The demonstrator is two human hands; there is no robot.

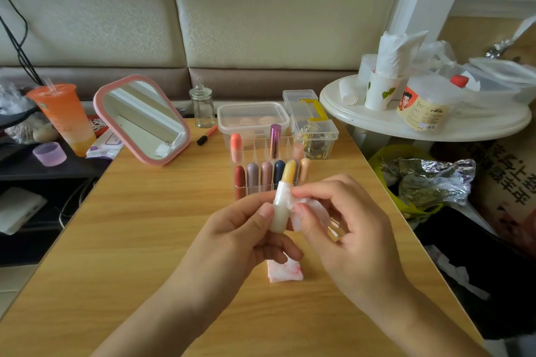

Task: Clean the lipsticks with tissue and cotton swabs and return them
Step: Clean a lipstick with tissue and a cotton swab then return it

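Note:
My left hand [240, 229] grips the pale tube of an uncapped yellow lipstick [282, 200], held upright above the wooden table [116, 240]. My right hand [342, 223] pinches a white tissue [307, 211] against the tube's side. Part of a clear piece, perhaps the cap, shows under my right fingers. Behind the hands stands a clear acrylic lipstick organizer [269, 171] with several lipsticks upright in its slots. A folded tissue with red stains [284, 271] lies on the table below my left hand.
A pink-framed mirror [142, 120] leans at the back left, beside an orange drink cup [65, 118]. A glass jar [202, 107], a lidded plastic box [252, 121] and a clear box of small items [311, 124] stand behind the organizer. A cluttered white round table [420, 121] is at the right.

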